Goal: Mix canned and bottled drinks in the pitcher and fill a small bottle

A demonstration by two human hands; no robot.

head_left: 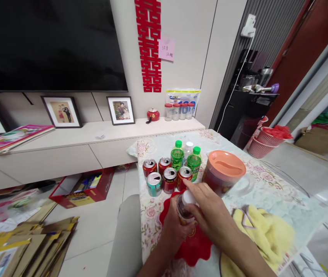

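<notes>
My left hand (173, 225) is wrapped round the body of a clear plastic bottle (183, 211) with dark contents. On its white cap (189, 197) are the fingers and thumb of my right hand (207, 209). The bottle stands over a red scalloped mat (194, 246); whether its base touches the mat is hidden. Just beyond are several opened drink cans, among them a teal can (154, 184) and a dark red can (169, 181). Behind those stand green-capped bottles (193, 161) and a white-capped clear bottle (187, 150). A pitcher with an orange lid (226, 164) is right of them.
A yellow towel (268, 234) lies crumpled on the floral tablecloth (151, 231) at right. Along the wall, a white cabinet (117, 132) carries framed photos, a red pot (153, 114) and red-lidded jars (175, 111). Flattened cardboard (42, 246) and a red box (94, 196) occupy the floor at left.
</notes>
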